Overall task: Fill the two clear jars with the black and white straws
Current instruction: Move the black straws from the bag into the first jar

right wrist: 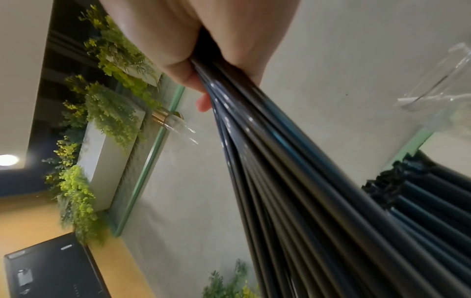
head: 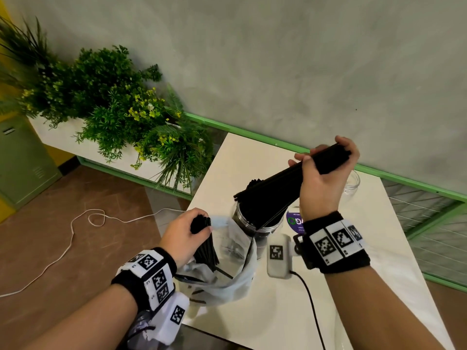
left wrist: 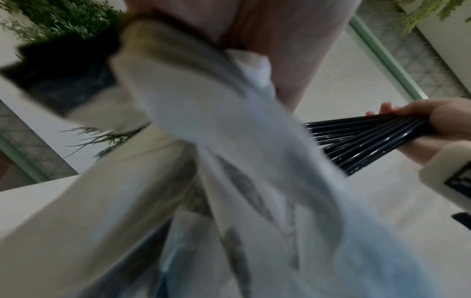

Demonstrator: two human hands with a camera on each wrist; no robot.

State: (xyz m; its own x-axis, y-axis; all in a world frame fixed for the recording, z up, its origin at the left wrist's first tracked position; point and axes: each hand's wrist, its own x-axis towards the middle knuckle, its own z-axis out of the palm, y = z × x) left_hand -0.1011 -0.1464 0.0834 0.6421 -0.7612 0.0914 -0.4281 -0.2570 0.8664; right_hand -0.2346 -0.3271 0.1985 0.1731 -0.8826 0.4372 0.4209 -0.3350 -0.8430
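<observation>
A clear jar stands mid-table, packed with black straws. My right hand grips a thick bundle of black straws whose lower ends reach into that jar; the same bundle fills the right wrist view. My left hand holds a smaller bunch of black straws standing in a clear plastic bag. The bag blurs across the left wrist view. A second clear jar sits partly hidden behind my right hand, at the table's far side. No white straws are visible.
The white table has a green-framed wall rail behind it. A purple and green label lies beside the jar. Planters with green plants stand to the left. A white cable trails on the brown floor.
</observation>
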